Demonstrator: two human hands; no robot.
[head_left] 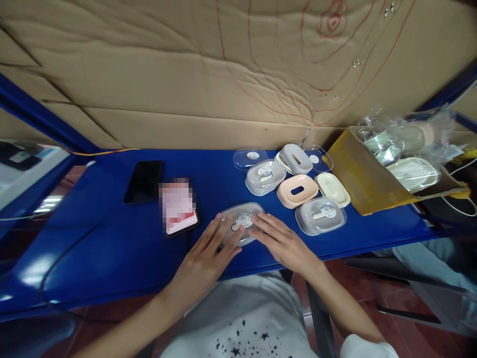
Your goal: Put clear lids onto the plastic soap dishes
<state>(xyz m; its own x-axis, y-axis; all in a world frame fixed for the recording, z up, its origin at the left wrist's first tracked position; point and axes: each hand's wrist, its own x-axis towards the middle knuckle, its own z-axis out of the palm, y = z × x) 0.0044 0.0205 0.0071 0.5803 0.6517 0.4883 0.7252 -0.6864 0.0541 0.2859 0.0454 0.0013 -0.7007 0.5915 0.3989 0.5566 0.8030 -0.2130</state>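
Observation:
A grey oval soap box with a clear lid and a round label (241,219) lies near the front edge of the blue table (112,238). My left hand (206,258) rests flat with its fingers stretched out over the box's left side. My right hand (281,242) lies flat too, its fingertips on the box's right edge. Neither hand grips anything.
Behind the hands lie several more soap boxes and loose lids: grey (264,176), pink (297,191), cream (332,189), another grey (320,215). A black phone (143,181) and a blurred phone (178,206) lie at the left. A cardboard box (367,179) with bagged boxes stands right.

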